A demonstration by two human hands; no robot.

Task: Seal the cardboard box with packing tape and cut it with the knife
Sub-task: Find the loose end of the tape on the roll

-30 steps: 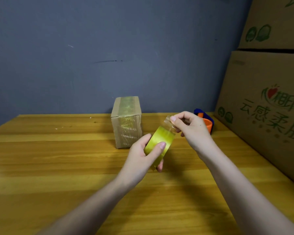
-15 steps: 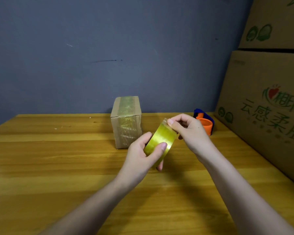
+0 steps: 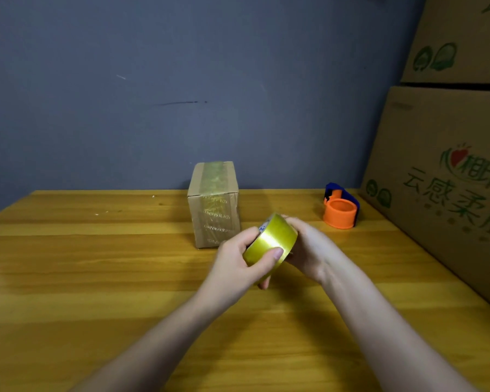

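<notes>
Both hands, left hand (image 3: pixel 239 260) and right hand (image 3: pixel 309 251), grip the yellow glossy tape roll (image 3: pixel 270 241) above the wooden bench (image 3: pixel 96 278); the right fingers seem curled behind it.

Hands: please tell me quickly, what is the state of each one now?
Left hand: grips the tape roll.
Right hand: holds the same roll from the other side.

Small cardboard box (image 3: pixel 214 203) upright near the table's far edge, glossy tape already along top and down front. Yellow-tinted tape roll (image 3: pixel 270 241) held tilted just in front of it. Orange-and-blue item (image 3: pixel 340 206) right, well apart: possibly the cutter; blade not discernible.
</notes>
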